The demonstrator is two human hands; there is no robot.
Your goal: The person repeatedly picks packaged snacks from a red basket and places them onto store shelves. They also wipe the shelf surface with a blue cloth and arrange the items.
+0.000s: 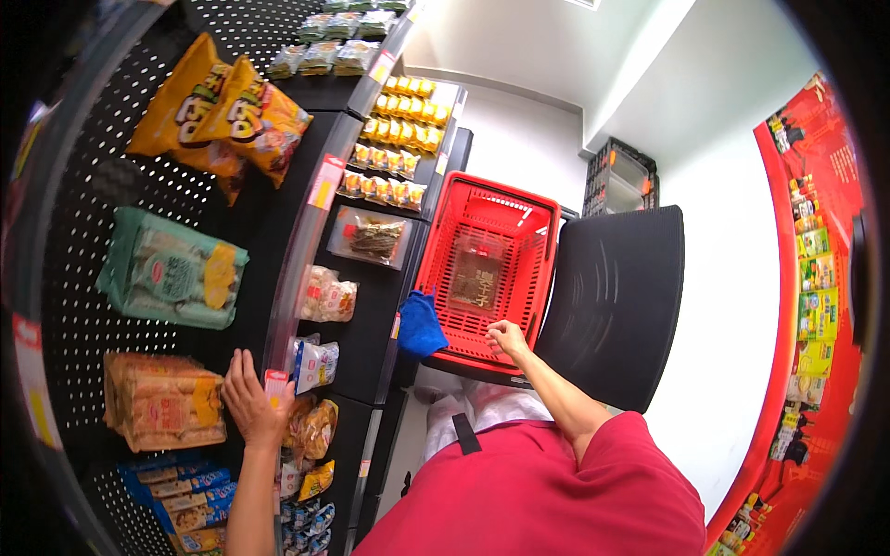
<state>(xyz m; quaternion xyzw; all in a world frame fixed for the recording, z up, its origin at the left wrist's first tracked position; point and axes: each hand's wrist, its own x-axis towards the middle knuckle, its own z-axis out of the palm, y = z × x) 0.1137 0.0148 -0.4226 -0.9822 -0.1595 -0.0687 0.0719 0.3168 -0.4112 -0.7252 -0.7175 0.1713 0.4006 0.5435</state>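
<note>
My left hand (254,403) lies flat on the front edge of the black shelf (243,313), fingers extended, beside an orange bag of wrapped snacks (165,403). Nothing is gripped in it. Above the near end of a red plastic shopping basket (487,184) hovers my right hand (509,338), its fingers loosely bent and no object visible in them. A flat clear-lidded package with brown contents (476,274) rests on the basket's floor. Over the basket's near left corner hangs a blue cloth (421,325).
A green snack bag (177,267) and yellow puffed-snack bags (229,115) occupy the upper shelf. Lower down are small yellow packets (410,108) and a tray of dark sticks (372,238). Right of the basket stands a black chair backrest (612,306); behind it is a black crate (619,177).
</note>
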